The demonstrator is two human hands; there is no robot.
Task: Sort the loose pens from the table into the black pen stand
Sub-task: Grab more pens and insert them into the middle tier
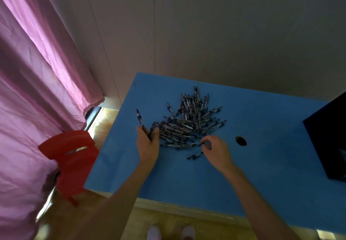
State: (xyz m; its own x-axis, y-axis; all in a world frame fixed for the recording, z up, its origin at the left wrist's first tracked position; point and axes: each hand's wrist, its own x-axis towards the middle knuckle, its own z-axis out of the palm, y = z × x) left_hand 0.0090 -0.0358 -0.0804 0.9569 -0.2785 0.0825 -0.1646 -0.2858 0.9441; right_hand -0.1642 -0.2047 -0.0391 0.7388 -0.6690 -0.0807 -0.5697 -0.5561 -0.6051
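Head view, one entry per item, each placed from the pile of pens.

Pile of pens [189,121]: a large loose heap on the blue table [262,164], barrels fanned in many directions, some pointing away toward the wall, others crossing left to right.

Left hand [148,142]: at the pile's near-left edge, touching it. Fingers are curled round a pen [140,120] whose long axis runs up and away from the fist, tilted slightly left. It may hold more than one; the blur does not let me count. Forearm reaches in from the near edge, wrist roughly straight.

Right hand [215,149]: at the pile's near-right edge, palm down, fingertips drawn together on the end of a pen at the fringe of the heap. It looks like a pinch, though the contact is small and blurred. A stray pen [194,156] lies just beside this hand, nearer than the pile, long axis running left to right with a slight tilt.

Black pen stand [325,138]: probably the dark box at the frame's right edge, well apart from the pile on its right; only part shows. The right hand is the nearer one to it.

Hole in the table top [241,141]: between pile and dark box.

Red chair [71,157]: left of the pile, off the table, near a pink curtain [37,71].

Judgement: gathering stage; the carry will run rightward.
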